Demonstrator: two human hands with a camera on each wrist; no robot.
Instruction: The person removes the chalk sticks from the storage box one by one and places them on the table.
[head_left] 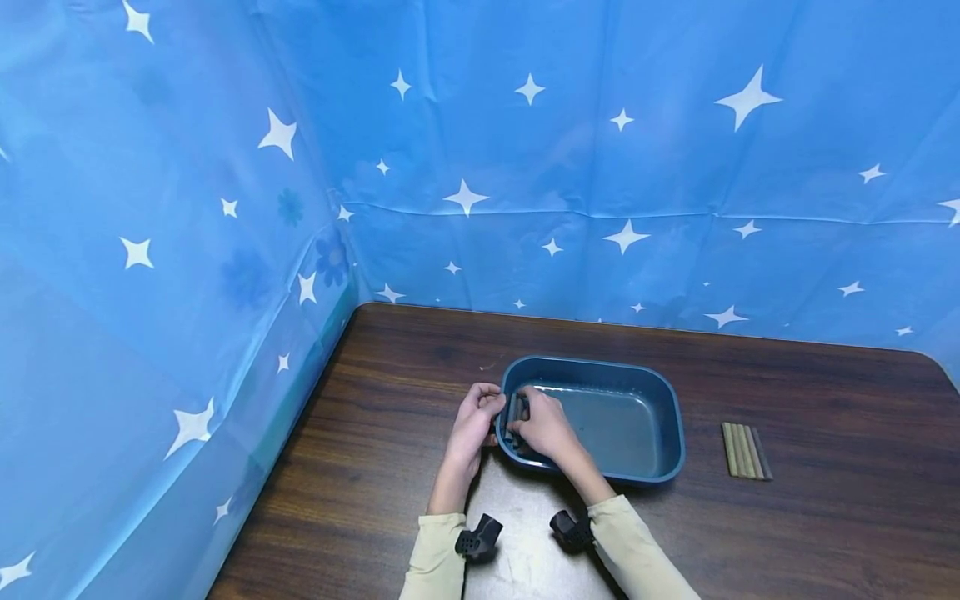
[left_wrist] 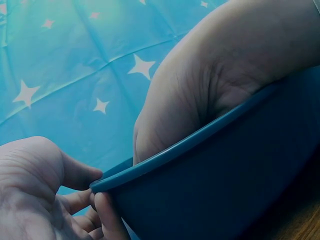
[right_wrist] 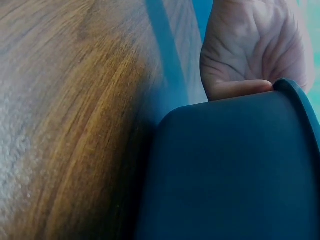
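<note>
A dark blue plastic basin [head_left: 667, 417] stands on the table. My left hand [head_left: 472, 421] holds its left end, thumb on the rim and fingers against the outer wall, as the left wrist view shows close up. Inside that same end, my right hand [head_left: 546, 425] reaches down over the near side. Its thumb and fingers pinch a short grey stick at both ends, beside other grey sticks [head_left: 513, 410] lined up along the left wall. In the left wrist view the right hand [left_wrist: 175, 110] dips behind the rim, its fingertips hidden.
Several short, thin sticks [head_left: 742, 451], mostly olive-tan with a darker one at the right, lie side by side on the wooden table [head_left: 840, 467] right of the basin. A blue star-patterned curtain [head_left: 570, 150] hangs behind and along the left side.
</note>
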